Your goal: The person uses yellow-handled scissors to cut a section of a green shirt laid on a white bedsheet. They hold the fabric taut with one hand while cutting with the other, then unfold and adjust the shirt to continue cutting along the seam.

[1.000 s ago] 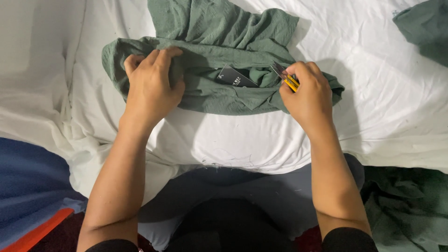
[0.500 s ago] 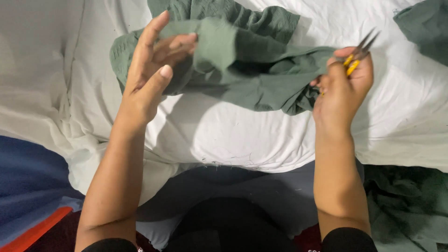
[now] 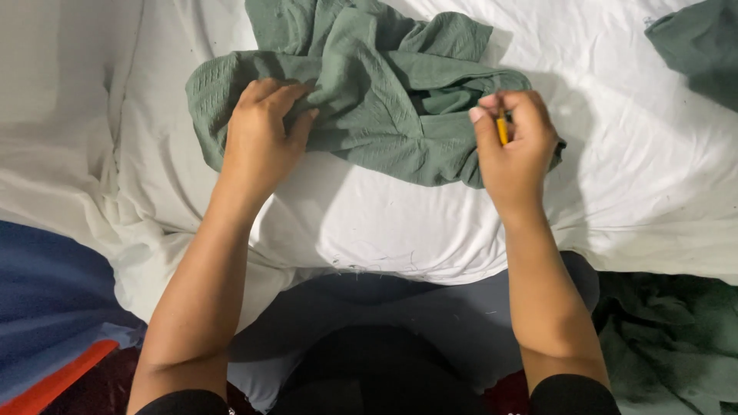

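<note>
A green textured garment (image 3: 384, 92) lies bunched on a white sheet (image 3: 384, 223). My left hand (image 3: 261, 138) rests on its left part, fingers curled into the fabric. My right hand (image 3: 515, 146) sits at the garment's right edge, closed around a small yellow-handled tool (image 3: 502, 127), likely thread snips; only a thin yellow strip of it shows between my fingers. The hand also appears to pinch the fabric's edge.
Another green cloth (image 3: 696, 46) lies at the top right corner. A dark green heap (image 3: 669, 338) sits at the lower right. Blue fabric with an orange stripe (image 3: 54, 330) lies at the lower left. My lap is below the sheet's edge.
Both hands lifted and turned the garment half a second ago, then came back down. The garment now lies bunched differently, and the dark label seen earlier is hidden.
</note>
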